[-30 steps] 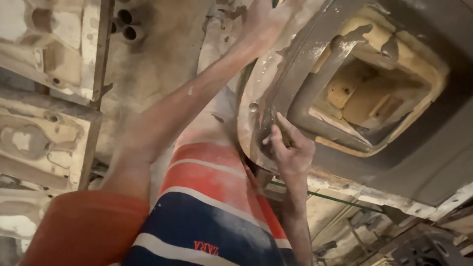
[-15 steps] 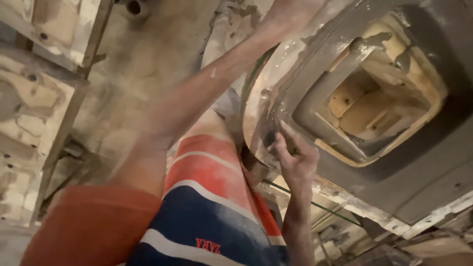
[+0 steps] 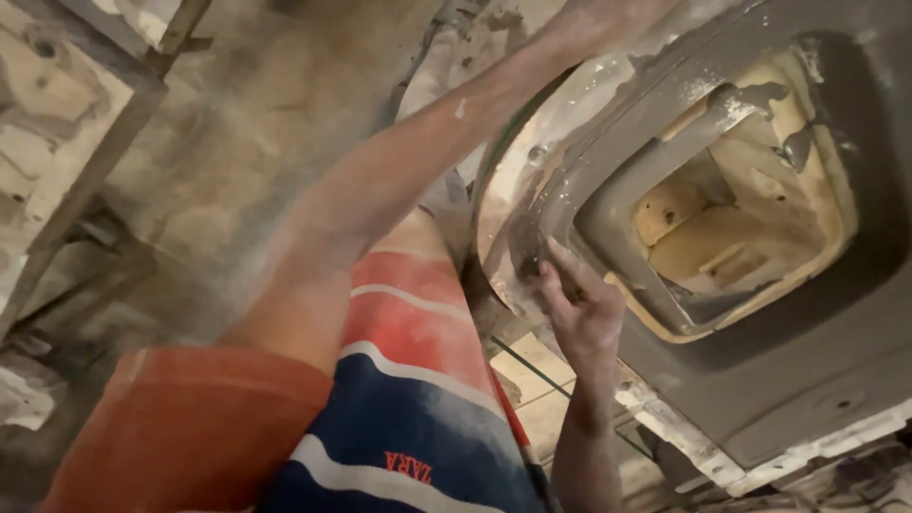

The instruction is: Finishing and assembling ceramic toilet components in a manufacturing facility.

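A large grey, wet-coated mould [image 3: 760, 380] with a rounded rectangular opening and a yellowish hollow [image 3: 731, 237] inside fills the right side. My right hand [image 3: 581, 309] comes up from below and lies with its fingers spread on the mould's grey inner rim, holding nothing. My left arm stretches from the orange sleeve [image 3: 180, 427] up across the picture to the mould's upper left edge. There my left hand [image 3: 608, 17] is cut off by the frame's top, so its grip is hidden. Both arms are dusted with pale powder.
My red, white and blue striped shorts [image 3: 418, 399] are at the bottom centre. Wooden-framed pale moulds [image 3: 57, 114] stand at the left on a dusty floor [image 3: 247, 142]. A rough whitish flange [image 3: 722, 465] runs along the mould's lower edge.
The view has shifted, so the mould looks larger and nearer. My right hand has stayed on the rim at the opening's lower left, and my left arm is still stretched to the upper edge.
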